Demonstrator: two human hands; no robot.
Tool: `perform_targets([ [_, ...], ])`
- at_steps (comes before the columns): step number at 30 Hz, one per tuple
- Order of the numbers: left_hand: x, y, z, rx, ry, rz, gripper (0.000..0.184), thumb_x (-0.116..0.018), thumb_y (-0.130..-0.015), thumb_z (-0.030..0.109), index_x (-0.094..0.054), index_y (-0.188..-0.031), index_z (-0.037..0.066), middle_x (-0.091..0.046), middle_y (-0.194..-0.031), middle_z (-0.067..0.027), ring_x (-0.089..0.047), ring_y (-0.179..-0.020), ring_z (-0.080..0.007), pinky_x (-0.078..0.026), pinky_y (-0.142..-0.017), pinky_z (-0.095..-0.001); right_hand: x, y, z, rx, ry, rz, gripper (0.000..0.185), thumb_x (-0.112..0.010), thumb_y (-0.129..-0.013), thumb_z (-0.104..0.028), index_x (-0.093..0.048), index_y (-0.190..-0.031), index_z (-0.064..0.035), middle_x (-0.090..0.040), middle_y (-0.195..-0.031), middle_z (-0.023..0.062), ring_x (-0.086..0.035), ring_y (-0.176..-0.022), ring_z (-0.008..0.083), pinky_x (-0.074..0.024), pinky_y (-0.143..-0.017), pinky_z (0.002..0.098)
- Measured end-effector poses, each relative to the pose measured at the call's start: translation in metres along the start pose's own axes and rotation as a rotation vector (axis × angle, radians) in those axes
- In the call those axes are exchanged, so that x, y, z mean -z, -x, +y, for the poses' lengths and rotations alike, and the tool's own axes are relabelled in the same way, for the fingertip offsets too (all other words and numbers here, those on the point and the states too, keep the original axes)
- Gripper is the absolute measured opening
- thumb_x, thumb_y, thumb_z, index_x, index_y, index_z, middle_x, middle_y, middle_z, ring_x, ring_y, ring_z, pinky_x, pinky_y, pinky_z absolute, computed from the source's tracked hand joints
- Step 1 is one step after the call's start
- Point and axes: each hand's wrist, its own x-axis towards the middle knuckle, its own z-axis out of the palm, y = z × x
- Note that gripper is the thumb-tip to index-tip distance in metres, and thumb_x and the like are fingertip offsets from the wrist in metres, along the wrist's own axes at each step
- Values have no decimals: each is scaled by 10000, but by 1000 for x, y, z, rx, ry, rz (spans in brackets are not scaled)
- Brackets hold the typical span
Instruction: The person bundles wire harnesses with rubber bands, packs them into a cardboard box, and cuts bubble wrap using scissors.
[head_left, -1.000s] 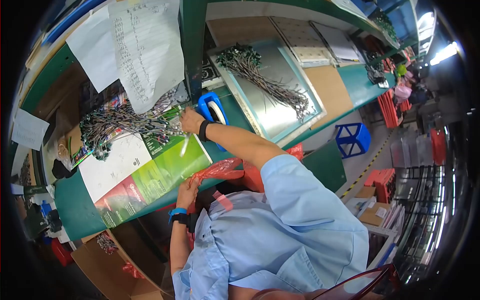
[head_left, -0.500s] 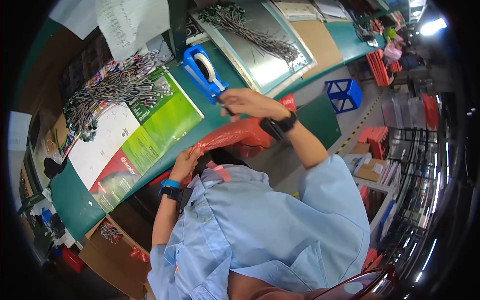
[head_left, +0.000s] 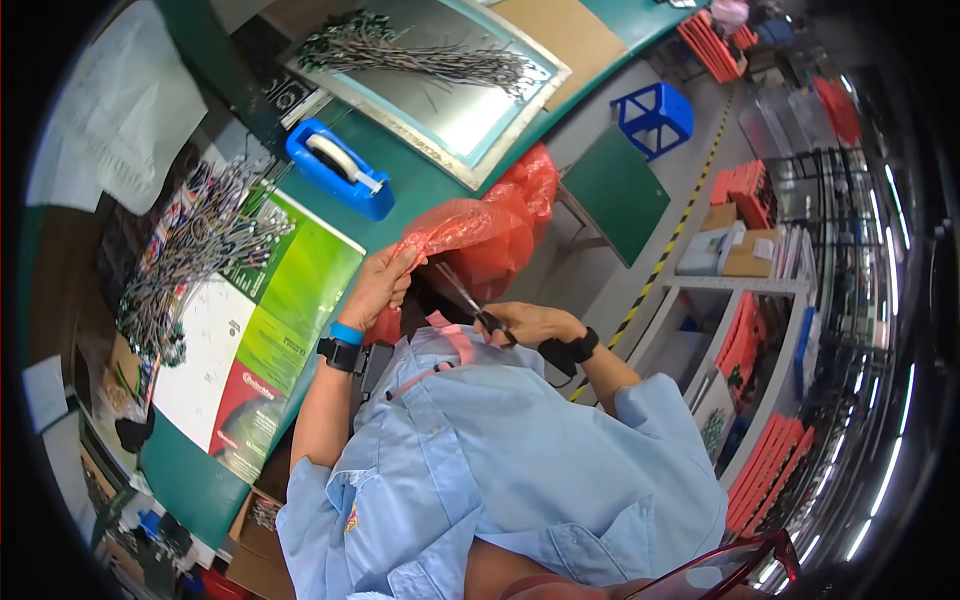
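Leftmost, wires (head_left: 205, 250) are lying on the table (head_left: 190, 485). My left hand (head_left: 377, 288) is pinching the red plastic (head_left: 492, 225) beside it; scissors (head_left: 470, 301) are pointing there, contact unclear, and my right hand (head_left: 535, 322) is clasping their handles. I seem to be lining up a cut; the next move is probably calling for taut plastic.

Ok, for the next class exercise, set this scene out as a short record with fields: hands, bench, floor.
Left hand: the left hand grips the gathered end of a red plastic bag
Right hand: the right hand holds black-handled scissors
Blades: pointing toward the bag; contact cannot be told
Bench, near the hands: blue tape dispenser on the green bench
Bench, left: wire pile partly over a printed sheet
Bench, far side: wire bundle on a framed panel
Floor: blue stool
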Motion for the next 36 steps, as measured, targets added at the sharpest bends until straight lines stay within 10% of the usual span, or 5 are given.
perform_targets([
  [21, -55, -74, 23, -30, -516, -197, 268, -528, -923, 351, -573, -975, 92, -327, -553, 86, -266, -429, -24, -202, -393, -199, 46, -1, 27, 260, -375, 806, 208, -565, -868, -226, -574, -761, -49, -522, -599, -39, -440, -518, 35, -296, -476, 186],
  [26, -17, -23, 9, -104, -357, -4, 382, -614, -866, 215, -507, -1200, 65, -423, -607, 51, -360, -443, -34, -299, -398, -200, 47, -5, 21, 381, -263, 478, 303, -686, -798, -195, -490, -969, -40, -553, -921, 71, -565, -821, 116, -463, -643, 253],
  [29, 14, 5, 0, -69, -339, 64, 453, -633, -833, 126, -463, -1249, 66, -457, -661, 33, -385, -453, -38, -324, -406, -191, 39, -7, 7, 423, 208, 659, 311, -722, -774, -164, -485, -922, -28, -562, -861, 68, -565, -769, 112, -463, -667, 257],
  [33, 19, 33, -18, -162, -282, 150, 513, -637, -810, 67, -430, -1279, 55, -544, -802, 10, -390, -470, -26, -320, -396, -184, 21, -3, -29, 374, -231, 504, 340, -721, -779, -143, -448, -930, -7, -580, -912, 66, -562, -659, 107, -464, -584, 256],
  [36, -15, 48, -3, -353, -352, 8, 695, -641, -762, -49, -307, -1368, 18, -403, -1311, -97, -493, -1096, -165, -404, -940, -265, -9, -16, -60, 504, -2, 445, 515, -782, -723, -189, -429, -1059, -23, -579, -946, 47, -544, -682, 101, -446, -585, 257],
])
